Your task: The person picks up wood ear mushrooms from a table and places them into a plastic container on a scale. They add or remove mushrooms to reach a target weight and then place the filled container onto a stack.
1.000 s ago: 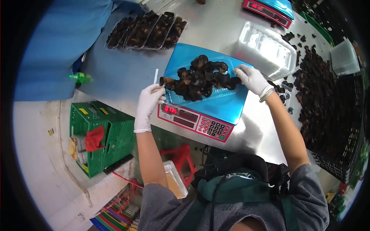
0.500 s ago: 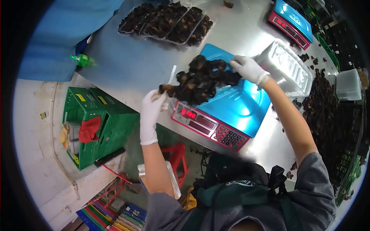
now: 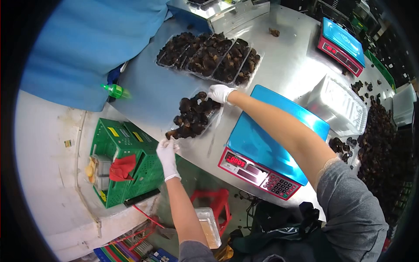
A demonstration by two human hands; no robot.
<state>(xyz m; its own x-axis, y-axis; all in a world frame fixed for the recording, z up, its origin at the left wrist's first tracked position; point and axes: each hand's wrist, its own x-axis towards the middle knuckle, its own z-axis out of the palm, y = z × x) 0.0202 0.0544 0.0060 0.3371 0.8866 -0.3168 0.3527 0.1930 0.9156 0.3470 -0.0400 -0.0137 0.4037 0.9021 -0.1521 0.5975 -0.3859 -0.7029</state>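
A clear plastic tray (image 3: 208, 124) full of dark brown, curled mushroom-like pieces (image 3: 192, 115) is held between my two gloved hands, left of the scale. My left hand (image 3: 167, 153) pinches its near left end. At the far right end, my right hand (image 3: 220, 93) has its fingers closed on the rim. The blue-topped scale (image 3: 262, 118) bears nothing on its plate, and its red display (image 3: 235, 161) shows a small number. Filled trays (image 3: 209, 56) of the same dark pieces stand in a row farther back on the metal table.
A stack of clear trays (image 3: 338, 105) stands right of the scale, beside a heap of dark pieces (image 3: 379, 135). A second scale (image 3: 342, 41) is at the back right. Left are a green bottle (image 3: 115, 91), blue cloth (image 3: 87, 52) and green crates (image 3: 126, 153).
Both hands have moved the filled tray left, off the scale plate and over the table. The scale's display has changed from 0.180. The camera view has shifted.
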